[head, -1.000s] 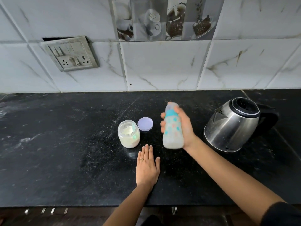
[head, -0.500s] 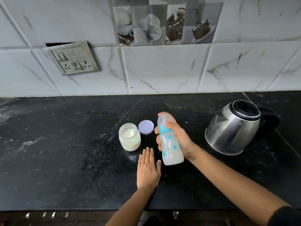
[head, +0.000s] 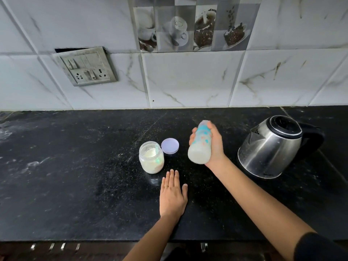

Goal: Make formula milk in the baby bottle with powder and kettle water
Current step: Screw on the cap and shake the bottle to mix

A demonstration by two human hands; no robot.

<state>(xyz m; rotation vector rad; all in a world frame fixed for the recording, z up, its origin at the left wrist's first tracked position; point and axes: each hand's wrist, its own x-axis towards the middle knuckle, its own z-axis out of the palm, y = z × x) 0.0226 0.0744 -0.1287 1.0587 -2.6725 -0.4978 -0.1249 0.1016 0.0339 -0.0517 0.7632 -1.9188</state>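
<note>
At centre frame the right hand grips the baby bottle, tilted and blurred, above the desk. The left hand lies flat, fingers straight, just below the open powder jar. The kettle stands at right.

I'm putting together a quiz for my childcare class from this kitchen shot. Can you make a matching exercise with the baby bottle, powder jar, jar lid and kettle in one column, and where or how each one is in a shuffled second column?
Column one
1. baby bottle
2. powder jar
3. jar lid
4. kettle

Column two
A. lies flat on the counter beside the powder jar
B. stands farthest right
C. gripped, tilted, by the right hand
D. stands open, powder inside

Pairs: 1-C, 2-D, 3-A, 4-B
</note>
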